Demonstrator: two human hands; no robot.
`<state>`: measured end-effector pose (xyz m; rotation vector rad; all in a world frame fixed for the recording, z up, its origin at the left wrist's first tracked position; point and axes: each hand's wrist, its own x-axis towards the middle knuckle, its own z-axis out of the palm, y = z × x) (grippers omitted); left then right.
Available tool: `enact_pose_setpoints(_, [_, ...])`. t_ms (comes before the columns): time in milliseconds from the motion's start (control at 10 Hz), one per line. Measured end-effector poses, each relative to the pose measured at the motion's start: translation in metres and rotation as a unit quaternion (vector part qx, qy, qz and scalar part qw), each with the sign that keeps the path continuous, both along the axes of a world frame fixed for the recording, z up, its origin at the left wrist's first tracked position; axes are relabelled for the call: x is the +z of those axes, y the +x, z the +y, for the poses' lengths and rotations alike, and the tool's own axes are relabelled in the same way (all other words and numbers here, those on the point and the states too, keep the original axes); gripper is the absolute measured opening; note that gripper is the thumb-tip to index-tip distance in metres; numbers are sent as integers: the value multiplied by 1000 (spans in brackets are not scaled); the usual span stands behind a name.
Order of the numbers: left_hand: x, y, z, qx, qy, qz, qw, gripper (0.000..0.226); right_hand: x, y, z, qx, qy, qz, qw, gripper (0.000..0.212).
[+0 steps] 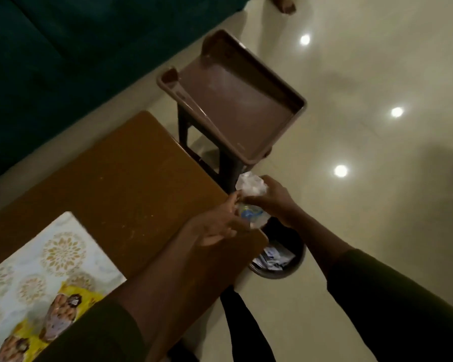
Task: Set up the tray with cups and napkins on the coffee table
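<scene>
The brown plastic tray (236, 111) stands on a dark stool (226, 165), just beyond the corner of the brown wooden coffee table (131, 173). The right hand (272, 199) is curled around crumpled white paper (250, 185). The left hand (217, 226) touches with stretched fingers a clear plastic bottle (251, 215); its blue label is too blurred to read. Below the hands stands a dark round bin (301, 257).

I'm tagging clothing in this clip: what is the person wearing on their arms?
Both arms wear dark olive-green long sleeves, the left sleeve and right sleeve ending partway up, leaving the forearms bare. No watch, bracelet or glove shows, though the picture is dim and blurred.
</scene>
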<state>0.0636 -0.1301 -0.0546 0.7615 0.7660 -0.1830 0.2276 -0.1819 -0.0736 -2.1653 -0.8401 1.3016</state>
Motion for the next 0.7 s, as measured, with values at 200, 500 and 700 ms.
enact_pose_setpoints(200, [-27, 40, 2, 83, 29, 41, 995, 83, -46, 52, -75, -172, -24, -112, 978, 55])
enact_pose_setpoints(500, [-59, 33, 12, 119, 79, 82, 986, 44, -144, 51, -133, -131, -122, -139, 974, 78])
enact_pose_setpoints(700, [-79, 7, 7, 153, 51, 99, 982, 38, -185, 30, -134, -147, -134, -101, 975, 79])
